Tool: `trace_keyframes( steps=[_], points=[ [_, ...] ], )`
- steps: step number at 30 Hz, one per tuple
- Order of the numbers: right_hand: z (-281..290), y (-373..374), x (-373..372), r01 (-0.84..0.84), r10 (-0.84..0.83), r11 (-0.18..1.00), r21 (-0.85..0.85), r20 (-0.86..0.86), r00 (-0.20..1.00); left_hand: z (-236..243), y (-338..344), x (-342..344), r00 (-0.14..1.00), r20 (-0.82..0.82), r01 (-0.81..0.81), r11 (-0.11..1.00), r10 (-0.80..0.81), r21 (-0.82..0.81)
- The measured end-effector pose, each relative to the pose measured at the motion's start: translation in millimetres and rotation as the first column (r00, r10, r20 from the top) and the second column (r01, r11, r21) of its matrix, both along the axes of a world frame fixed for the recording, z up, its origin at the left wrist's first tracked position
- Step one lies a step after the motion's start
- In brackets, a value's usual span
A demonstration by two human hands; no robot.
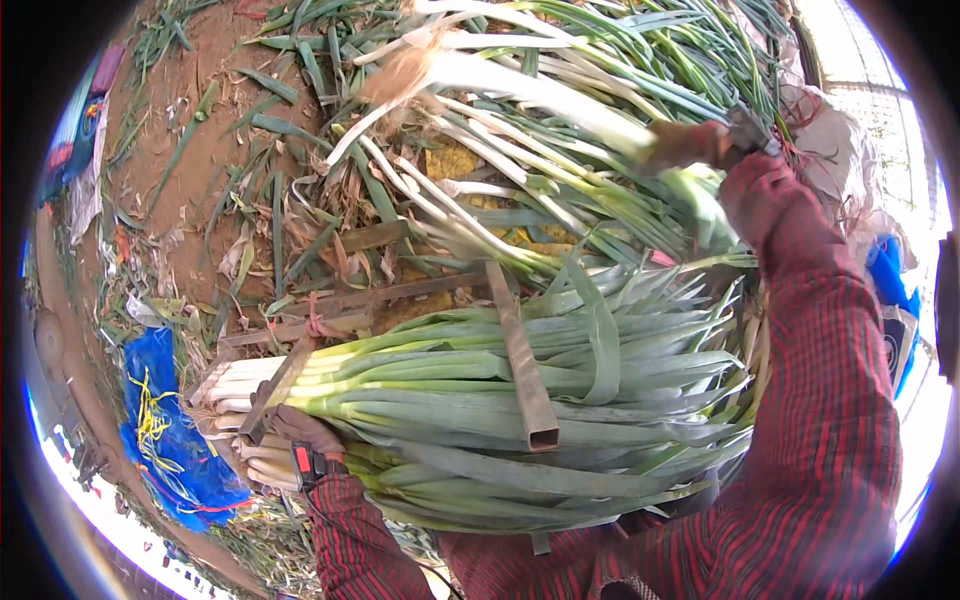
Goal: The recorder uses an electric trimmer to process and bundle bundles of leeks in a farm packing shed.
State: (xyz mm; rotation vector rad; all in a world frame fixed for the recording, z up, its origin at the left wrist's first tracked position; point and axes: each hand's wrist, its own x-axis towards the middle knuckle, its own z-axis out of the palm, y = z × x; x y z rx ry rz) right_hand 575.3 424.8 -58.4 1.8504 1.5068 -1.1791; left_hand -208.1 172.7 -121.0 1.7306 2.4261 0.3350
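A large bundle of leeks (430, 390) lies sideways in a metal frame, white root ends to the left and broad green leaves to the right. My left hand (305, 430) rests against the white stalks beside the frame's left upright bar (277, 390). That bar and the stalks hide most of its fingers. Up at the right, my right hand (685, 147), blurred by motion, is closed around a thick leek (540, 95) whose roots point left. Its green leaves hang below the hand. More loose leeks (500, 160) are heaped under and behind it.
Another metal upright (520, 360) stands across the bundle's middle. Cut leaf scraps litter the brown ground (190, 90). At the left lies a blue plastic sheet (165, 440) with yellow ties (152, 425). A pale sack (835, 150) is beyond my right arm.
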Motion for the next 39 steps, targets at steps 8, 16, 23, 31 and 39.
trace_keyframes(
  steps=[8, 16, 23, 31, 39],
  points=[
    [-85, -65, -104, -0.033, 0.031, 0.976, 0.214, 0.016, 0.999, 38, 25, 59, 0.997, 0.07, 0.005, 0.993, -0.014, 0.121],
    [-13, -38, -76, 0.029, -0.012, 0.971, 0.235, -0.074, 0.997, 44, 29, 64, 0.983, -0.178, 0.045, 0.999, -0.046, -0.011],
    [167, -24, 14, 0.549, -0.102, 0.708, 0.444, -0.705, 0.702, 49, 39, 75, 0.919, -0.36, 0.112, 0.983, -0.158, -0.145],
    [369, -150, 0, 0.727, 0.007, 0.39, 0.565, -0.791, 0.612, 45, 55, 84, 0.993, 0.01, 0.108, 0.923, -0.121, 0.369],
    [493, -308, -57, 0.388, -0.037, -0.184, 0.903, -0.401, 0.915, 33, 102, 18, 0.196, 0.965, -0.06, 0.98, -0.174, 0.189]
  ],
)
